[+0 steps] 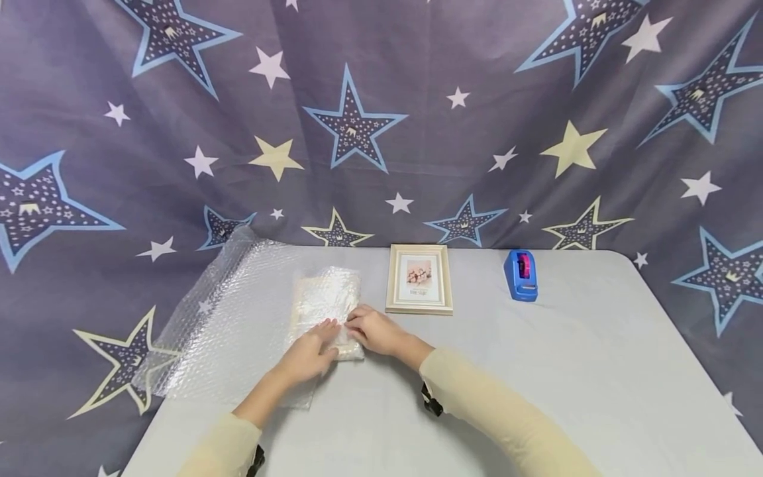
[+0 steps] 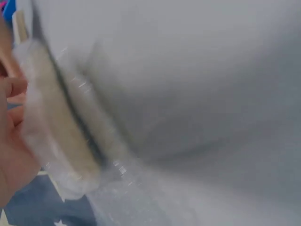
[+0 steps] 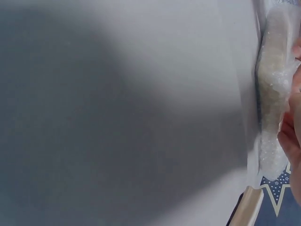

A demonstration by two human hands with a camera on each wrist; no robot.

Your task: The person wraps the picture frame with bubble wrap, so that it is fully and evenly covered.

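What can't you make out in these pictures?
Head view: the face of the wrapped item, veiled by glossy bubble wrap.
Head view: the print inside the picture frame, too small to read.
Head view: whether the right hand pinches the bubble wrap, hidden by its fingers.
Left wrist view: part of the left hand, cut by left edge.
Right wrist view: part of the picture frame, cut by bottom edge.
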